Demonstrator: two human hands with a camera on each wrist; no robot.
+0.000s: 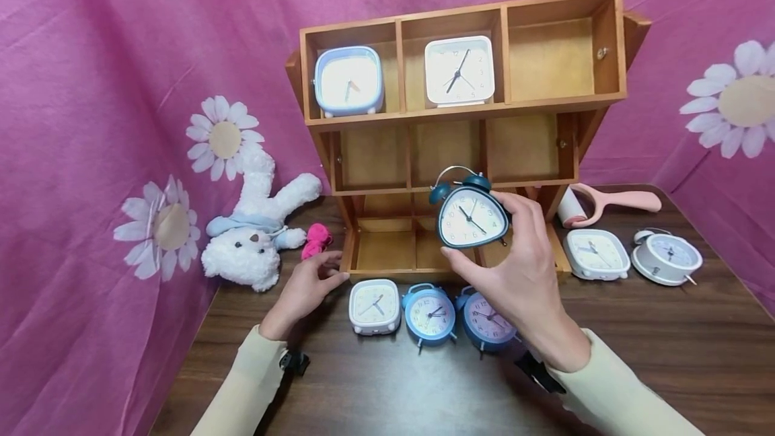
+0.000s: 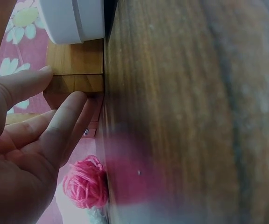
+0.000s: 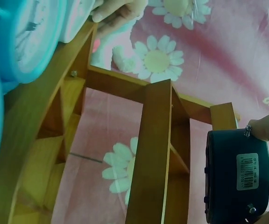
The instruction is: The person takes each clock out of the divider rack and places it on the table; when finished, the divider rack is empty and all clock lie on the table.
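Note:
My right hand (image 1: 525, 274) holds a dark teal twin-bell alarm clock (image 1: 473, 217) between thumb and fingers, raised in front of the shelf's lower tiers with its face towards me. The clock's barcoded underside (image 3: 239, 177) shows in the right wrist view. My left hand (image 1: 307, 293) grips the bottom left corner of the wooden shelf (image 1: 454, 112), thumb on one side of the board end (image 2: 76, 83) and fingers on the other. In front of the shelf stand a white clock (image 1: 375, 307), a blue twin-bell clock (image 1: 429, 315) and another blue clock (image 1: 487, 321), partly covered by my right hand.
On the top tier sit a blue-rimmed clock (image 1: 348, 81) and a white square clock (image 1: 460, 71). At right are a white clock (image 1: 597, 254), a round white clock (image 1: 667, 258) and a pink-handled lint roller (image 1: 623, 202). Leftward lie a plush bear (image 1: 245, 247) and pink yarn (image 1: 316, 241).

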